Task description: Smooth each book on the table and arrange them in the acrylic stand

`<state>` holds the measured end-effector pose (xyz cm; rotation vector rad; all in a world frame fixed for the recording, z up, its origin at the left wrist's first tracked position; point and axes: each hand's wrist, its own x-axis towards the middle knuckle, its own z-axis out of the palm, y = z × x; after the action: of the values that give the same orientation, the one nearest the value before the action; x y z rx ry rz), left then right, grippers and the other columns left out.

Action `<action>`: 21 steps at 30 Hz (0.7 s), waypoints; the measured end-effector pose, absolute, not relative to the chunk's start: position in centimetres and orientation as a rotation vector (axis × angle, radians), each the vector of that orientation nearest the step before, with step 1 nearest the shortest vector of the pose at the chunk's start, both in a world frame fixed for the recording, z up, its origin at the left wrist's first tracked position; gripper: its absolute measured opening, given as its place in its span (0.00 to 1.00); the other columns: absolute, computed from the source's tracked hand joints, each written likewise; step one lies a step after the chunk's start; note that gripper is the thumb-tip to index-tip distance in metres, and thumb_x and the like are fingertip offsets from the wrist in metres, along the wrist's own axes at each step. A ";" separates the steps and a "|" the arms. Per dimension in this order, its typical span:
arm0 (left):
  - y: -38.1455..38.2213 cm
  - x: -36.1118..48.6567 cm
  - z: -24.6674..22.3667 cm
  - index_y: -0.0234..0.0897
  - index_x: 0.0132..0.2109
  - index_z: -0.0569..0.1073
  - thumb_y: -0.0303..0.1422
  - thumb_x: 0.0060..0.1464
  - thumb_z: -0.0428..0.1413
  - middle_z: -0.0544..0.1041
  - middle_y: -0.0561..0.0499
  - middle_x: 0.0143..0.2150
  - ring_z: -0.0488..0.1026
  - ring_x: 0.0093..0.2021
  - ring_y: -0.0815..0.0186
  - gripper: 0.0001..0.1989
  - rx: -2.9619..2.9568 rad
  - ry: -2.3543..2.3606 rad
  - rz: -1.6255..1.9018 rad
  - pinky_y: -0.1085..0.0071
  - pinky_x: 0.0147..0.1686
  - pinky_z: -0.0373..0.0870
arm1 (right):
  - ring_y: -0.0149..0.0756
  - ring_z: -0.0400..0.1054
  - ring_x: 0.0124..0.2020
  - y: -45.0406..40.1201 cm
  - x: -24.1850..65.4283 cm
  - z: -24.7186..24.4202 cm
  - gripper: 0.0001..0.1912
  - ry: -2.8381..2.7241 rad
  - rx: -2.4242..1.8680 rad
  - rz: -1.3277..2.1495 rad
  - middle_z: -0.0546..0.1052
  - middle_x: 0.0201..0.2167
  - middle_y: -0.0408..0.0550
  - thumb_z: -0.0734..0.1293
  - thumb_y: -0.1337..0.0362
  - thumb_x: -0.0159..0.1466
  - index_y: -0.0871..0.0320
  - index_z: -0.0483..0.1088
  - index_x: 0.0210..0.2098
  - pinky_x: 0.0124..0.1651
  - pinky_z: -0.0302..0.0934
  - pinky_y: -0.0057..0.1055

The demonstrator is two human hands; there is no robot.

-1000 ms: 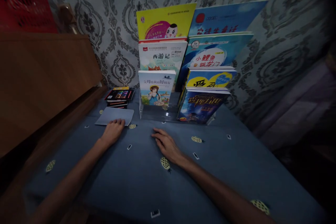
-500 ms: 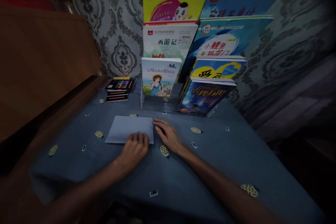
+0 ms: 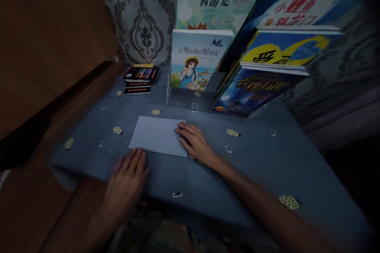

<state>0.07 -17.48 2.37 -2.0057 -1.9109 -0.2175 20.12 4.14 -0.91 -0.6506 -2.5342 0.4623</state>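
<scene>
A pale, folded-looking sheet of paper (image 3: 158, 136) lies flat on the blue tablecloth in front of me. My right hand (image 3: 194, 142) rests on its right end, fingers stretched out and lying flat. At the near left corner of the paper is my left hand (image 3: 129, 174), palm down, fingers extended close together with their tips at the edge. Neither hand is gripping the paper. Whether the paper is one layer or several, I cannot tell.
Behind the paper a clear acrylic stand (image 3: 190, 101) holds several upright books, among them a dark blue book (image 3: 252, 91) and a light blue book (image 3: 200, 61). A small stack of dark booklets (image 3: 141, 75) lies at the back left. A wooden cabinet (image 3: 56, 39) borders the left side.
My left hand has moved left from the paper's right part to its near left corner. My right hand now lies over the right end. The view has tilted down and come closer.
</scene>
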 end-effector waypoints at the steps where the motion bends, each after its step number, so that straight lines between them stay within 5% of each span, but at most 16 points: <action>1: -18.1 -0.3 2.3 0.32 0.62 0.69 0.35 0.69 0.42 0.76 0.37 0.59 0.74 0.58 0.52 0.21 -1.952 -1.953 -0.235 0.55 0.53 0.71 | 0.50 0.62 0.65 4.1 20.1 -0.9 0.19 -2.540 -0.648 0.456 0.72 0.61 0.58 0.59 0.62 0.70 0.58 0.72 0.57 0.63 0.60 0.53; 21: -17.0 -2.1 2.1 0.28 0.61 0.68 0.36 0.71 0.37 0.75 0.35 0.58 0.72 0.58 0.51 0.24 -1.934 -2.095 -0.206 0.54 0.51 0.72 | 0.51 0.62 0.65 4.2 20.2 -0.7 0.20 -2.581 -0.655 0.443 0.72 0.61 0.57 0.57 0.59 0.72 0.56 0.71 0.59 0.62 0.61 0.54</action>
<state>-2.12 -16.97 2.10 -1.9345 -2.0953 -0.2063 20.21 4.15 -0.73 -0.6546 -2.5805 0.4425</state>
